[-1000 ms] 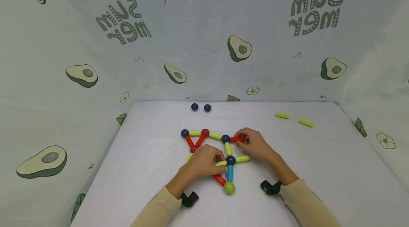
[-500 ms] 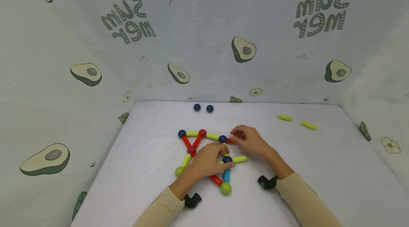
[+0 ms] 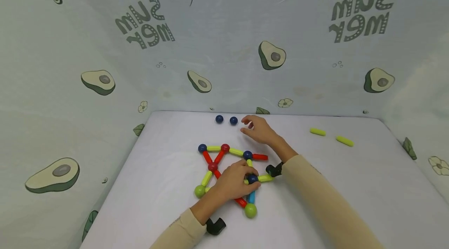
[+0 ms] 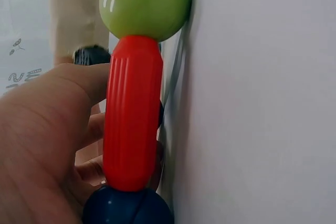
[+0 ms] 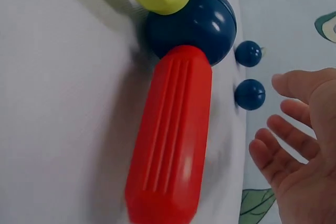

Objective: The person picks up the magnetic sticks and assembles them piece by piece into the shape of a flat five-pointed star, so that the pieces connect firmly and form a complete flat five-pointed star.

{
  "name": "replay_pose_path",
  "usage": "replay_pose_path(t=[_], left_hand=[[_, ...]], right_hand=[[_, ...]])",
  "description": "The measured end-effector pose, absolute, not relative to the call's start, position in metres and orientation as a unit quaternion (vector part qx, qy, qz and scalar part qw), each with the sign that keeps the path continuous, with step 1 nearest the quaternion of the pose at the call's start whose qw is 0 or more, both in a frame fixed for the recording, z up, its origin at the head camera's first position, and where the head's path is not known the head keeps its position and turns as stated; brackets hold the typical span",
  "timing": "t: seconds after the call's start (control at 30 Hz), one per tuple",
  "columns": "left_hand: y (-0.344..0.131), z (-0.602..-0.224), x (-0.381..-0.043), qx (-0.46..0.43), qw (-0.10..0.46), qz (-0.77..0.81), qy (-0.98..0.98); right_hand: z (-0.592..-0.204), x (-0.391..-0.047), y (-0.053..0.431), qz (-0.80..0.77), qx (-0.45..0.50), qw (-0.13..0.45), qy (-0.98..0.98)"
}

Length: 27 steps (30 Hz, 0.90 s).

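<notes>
A flat figure of magnetic rods and balls lies on the white table. My left hand (image 3: 233, 182) reaches over it, thumb and fingers round a navy ball (image 3: 252, 179) that joins several rods. In the left wrist view a red rod (image 4: 133, 114) between a green ball (image 4: 144, 4) and a navy ball partly hides that hand's fingers. My right hand (image 3: 258, 129) holds nothing, its fingers spread just right of two loose navy balls (image 3: 233, 120). Below it, a red rod (image 3: 260, 157) sticks out from the figure's upper right navy ball (image 3: 247, 155).
Two loose yellow-green rods (image 3: 317, 131) lie at the back right of the table. Black wrist camera mounts (image 3: 215, 226) hang close to the table at both cuffs. A cloth printed with avocados (image 3: 272, 55) rises behind the table edge.
My right hand has let go of the red rod and moved back toward the loose navy balls. My left hand has shifted slightly right, onto the navy ball.
</notes>
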<state>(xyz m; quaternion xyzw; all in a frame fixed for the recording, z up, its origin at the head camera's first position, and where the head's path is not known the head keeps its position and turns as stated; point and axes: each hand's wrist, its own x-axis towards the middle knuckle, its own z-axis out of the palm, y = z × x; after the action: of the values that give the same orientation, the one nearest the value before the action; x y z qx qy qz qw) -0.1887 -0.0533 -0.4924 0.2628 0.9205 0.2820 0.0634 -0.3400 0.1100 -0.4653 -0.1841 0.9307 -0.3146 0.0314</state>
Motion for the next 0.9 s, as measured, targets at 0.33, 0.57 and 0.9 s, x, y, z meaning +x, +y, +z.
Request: replay_pose_path(t=[0.33,0.57,0.9], left_hand=[[-0.055,-0.498,-0.189,0.268,0.055,0.296,0.915],[-0.052,-0.501,-0.191,0.274,0.039,0.297,0.914],[-0.053,-0.500,-0.191,0.257,0.040,0.299,0.918]], right_hand=[[-0.477,-0.363,0.081,-0.305,-0.185,0.057,0.932],[-0.483,-0.371,0.075,-0.315,-0.166,0.051,0.933],[-0.478,-0.365,0.088,-0.346,-0.129,0.063,0.927]])
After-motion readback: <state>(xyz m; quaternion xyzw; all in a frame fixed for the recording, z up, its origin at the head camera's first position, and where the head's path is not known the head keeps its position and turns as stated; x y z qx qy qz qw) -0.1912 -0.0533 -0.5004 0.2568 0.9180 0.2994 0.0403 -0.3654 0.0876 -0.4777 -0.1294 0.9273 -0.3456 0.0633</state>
